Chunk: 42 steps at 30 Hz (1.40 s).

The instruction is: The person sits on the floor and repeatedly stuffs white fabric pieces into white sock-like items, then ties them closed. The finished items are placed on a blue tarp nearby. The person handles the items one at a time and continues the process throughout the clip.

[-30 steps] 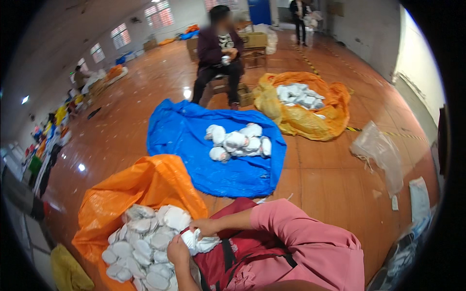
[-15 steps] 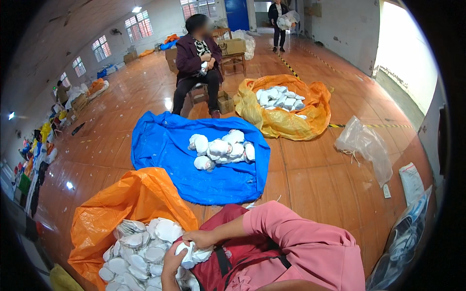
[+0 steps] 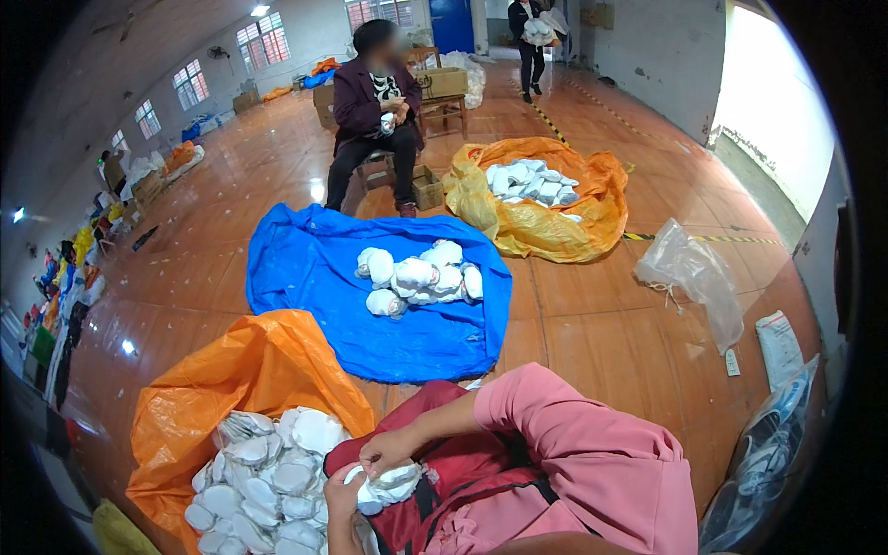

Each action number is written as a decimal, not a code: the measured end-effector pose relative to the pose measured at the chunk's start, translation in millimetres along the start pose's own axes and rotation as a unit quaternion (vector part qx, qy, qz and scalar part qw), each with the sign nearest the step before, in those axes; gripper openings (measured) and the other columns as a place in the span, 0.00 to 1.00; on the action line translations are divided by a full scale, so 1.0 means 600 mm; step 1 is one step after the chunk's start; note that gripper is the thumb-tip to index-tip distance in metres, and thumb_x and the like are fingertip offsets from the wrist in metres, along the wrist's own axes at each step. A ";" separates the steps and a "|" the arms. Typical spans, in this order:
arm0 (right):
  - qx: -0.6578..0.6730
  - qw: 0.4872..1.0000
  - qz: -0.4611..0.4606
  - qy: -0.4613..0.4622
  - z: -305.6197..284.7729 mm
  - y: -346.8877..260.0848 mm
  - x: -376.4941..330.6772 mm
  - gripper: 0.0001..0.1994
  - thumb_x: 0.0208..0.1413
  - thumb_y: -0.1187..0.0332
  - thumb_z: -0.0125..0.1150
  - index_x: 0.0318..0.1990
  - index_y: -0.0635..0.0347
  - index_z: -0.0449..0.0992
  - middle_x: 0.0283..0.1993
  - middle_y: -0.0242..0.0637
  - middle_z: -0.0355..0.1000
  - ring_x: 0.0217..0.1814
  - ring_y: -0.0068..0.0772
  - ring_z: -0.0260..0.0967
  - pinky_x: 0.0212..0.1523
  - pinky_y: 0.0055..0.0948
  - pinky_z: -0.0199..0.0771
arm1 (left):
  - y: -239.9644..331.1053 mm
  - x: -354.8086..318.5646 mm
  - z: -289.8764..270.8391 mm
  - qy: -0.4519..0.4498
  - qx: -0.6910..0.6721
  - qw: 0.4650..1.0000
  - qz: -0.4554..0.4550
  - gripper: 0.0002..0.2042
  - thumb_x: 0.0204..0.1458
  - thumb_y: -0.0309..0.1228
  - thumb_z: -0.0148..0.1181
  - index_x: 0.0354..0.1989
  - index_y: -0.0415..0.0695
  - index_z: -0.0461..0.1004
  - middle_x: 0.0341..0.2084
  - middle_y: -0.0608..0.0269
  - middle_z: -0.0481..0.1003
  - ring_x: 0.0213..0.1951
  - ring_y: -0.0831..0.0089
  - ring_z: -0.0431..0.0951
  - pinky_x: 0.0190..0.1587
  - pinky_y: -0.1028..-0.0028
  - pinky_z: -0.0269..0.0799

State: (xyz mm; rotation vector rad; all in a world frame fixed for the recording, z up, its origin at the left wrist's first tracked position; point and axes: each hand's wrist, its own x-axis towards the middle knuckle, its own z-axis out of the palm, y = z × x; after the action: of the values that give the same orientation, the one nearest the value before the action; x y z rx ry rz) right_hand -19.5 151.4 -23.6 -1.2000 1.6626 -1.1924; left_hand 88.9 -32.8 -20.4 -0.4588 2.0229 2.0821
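A small stack of white, rounded cloth pieces (image 3: 396, 492) lies over the dark red apron on my lap. My left hand (image 3: 341, 498) grips the near left end of the stack, its thumb along the edge. From above, my right hand (image 3: 387, 451) pinches the top of the same pieces with its fingers bent together; the fingertips are partly hidden. Just left of my hands, an orange sack (image 3: 171, 407) gapes wide, full of loose white oval cloth pieces (image 3: 264, 490).
Ahead lies a blue sheet (image 3: 305, 277) with white bundles (image 3: 416, 276). Behind it are a yellow-orange sack (image 3: 518, 239) and a seated person (image 3: 370, 102) holding something white. Another person (image 3: 527, 46) stands far back with white goods. Clear plastic bags (image 3: 689, 277) lie right.
My right hand has shifted slightly on the white cloth pieces, which now lie a little further right. The far person has come forward a step. The whole view has tilted slightly.
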 end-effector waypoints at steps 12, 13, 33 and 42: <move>0.048 0.998 0.031 -0.009 0.031 -0.026 -0.013 0.20 0.42 0.72 0.72 0.40 0.57 0.66 0.35 0.31 0.67 0.40 0.24 0.64 0.38 0.29 0.64 | 0.009 0.001 -0.001 -0.035 -0.003 0.999 -0.012 0.13 0.47 0.19 0.64 0.43 0.35 0.78 0.33 0.62 0.79 0.31 0.76 0.78 0.36 0.77 0.74; 0.030 0.999 0.024 -0.001 0.035 -0.035 -0.012 0.21 0.41 0.71 0.73 0.41 0.57 0.66 0.35 0.32 0.67 0.40 0.25 0.64 0.38 0.30 0.64 | 0.008 0.001 -0.003 -0.036 -0.007 0.999 -0.013 0.13 0.47 0.18 0.65 0.43 0.35 0.78 0.33 0.61 0.79 0.31 0.75 0.79 0.35 0.77 0.75; 0.043 0.986 -0.131 0.097 0.047 -0.011 -0.005 0.09 0.44 0.75 0.65 0.26 0.60 0.68 0.30 0.33 0.65 0.37 0.31 0.66 0.41 0.29 0.65 | -0.026 0.008 0.000 0.078 -0.172 0.981 -0.041 0.13 0.48 0.20 0.65 0.43 0.33 0.76 0.32 0.56 0.79 0.30 0.68 0.79 0.35 0.72 0.76; -0.077 0.981 -0.153 0.094 0.053 -0.024 -0.025 0.15 0.42 0.67 0.69 0.36 0.56 0.70 0.42 0.40 0.66 0.49 0.42 0.65 0.49 0.37 0.65 | -0.029 0.010 -0.002 0.075 -0.155 0.985 -0.033 0.12 0.48 0.21 0.64 0.42 0.34 0.76 0.32 0.57 0.78 0.30 0.68 0.79 0.35 0.71 0.76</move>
State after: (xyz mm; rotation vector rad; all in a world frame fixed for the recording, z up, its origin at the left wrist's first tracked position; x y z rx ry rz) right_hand 17.6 155.7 -18.0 -1.5216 1.7808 -1.4202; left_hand 89.5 -33.6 -38.8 -0.7446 1.7323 2.3945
